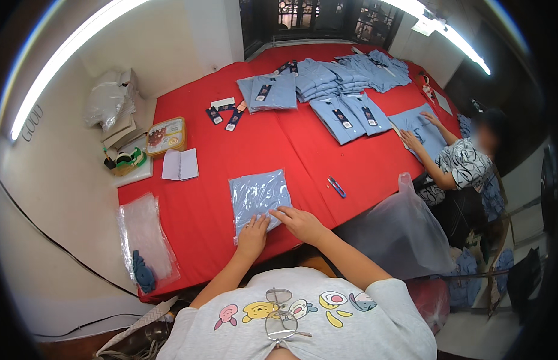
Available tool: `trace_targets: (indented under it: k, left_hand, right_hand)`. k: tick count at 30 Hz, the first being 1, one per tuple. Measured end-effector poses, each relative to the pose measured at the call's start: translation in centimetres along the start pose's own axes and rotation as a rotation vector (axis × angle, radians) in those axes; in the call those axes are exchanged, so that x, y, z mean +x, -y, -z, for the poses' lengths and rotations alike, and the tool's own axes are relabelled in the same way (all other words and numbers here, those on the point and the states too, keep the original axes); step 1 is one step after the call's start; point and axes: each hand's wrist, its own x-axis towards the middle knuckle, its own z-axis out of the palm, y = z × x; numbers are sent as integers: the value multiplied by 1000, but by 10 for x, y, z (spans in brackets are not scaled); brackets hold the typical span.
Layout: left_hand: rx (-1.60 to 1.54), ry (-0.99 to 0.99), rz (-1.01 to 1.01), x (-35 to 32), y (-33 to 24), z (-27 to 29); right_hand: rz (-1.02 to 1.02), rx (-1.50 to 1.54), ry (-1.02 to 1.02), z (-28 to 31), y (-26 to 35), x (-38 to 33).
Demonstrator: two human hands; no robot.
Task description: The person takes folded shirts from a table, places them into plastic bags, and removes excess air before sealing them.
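A folded light-blue shirt in a clear plastic bag point(260, 191) lies flat on the red table in front of me. My left hand point(253, 236) has its bent fingers closed on the bag's near edge, left of the middle. Beside it, my right hand point(301, 224) grips the same edge toward the right corner. Both thumbs are mostly hidden, and the two hands almost meet. Light glints off creases in the plastic.
Thread snips point(337, 187) lie to the right. Flat clear bags point(146, 237) and an open notebook point(180, 164) are on the left, near a tape dispenser point(130, 161). Folded shirts point(268, 93) and tags point(235, 116) sit farther back. A co-worker point(462, 162) handles a shirt at right.
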Motion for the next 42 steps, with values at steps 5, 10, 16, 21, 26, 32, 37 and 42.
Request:
trace_targets:
  k: [5, 10, 16, 21, 26, 32, 37, 42]
  left_hand:
    - [-540, 338, 212, 86, -5, 121]
    - [-578, 726, 223, 177, -26, 237]
    - [-839, -10, 590, 215, 19, 197]
    - [-857, -438, 885, 196, 60, 121]
    - [-833, -74, 879, 223, 43, 48]
    - [-971, 303, 719, 286, 17, -20]
    - [-1223, 447, 754, 380, -20, -60]
    - [-1480, 385, 737, 457, -63, -124]
  right_hand:
    - [-192, 165, -351, 77, -1, 23]
    - [-546, 1167, 188, 102, -94, 29]
    - [-558, 1160, 92, 148, -165, 115]
    - [-436, 1021, -155, 177, -256, 253]
    - [-461, 543, -396, 153, -387, 349]
    - [-475, 417, -724, 142, -469, 282]
    - [-753, -307, -1019, 203, -583, 121]
    - [-1221, -253, -585, 234, -618, 20]
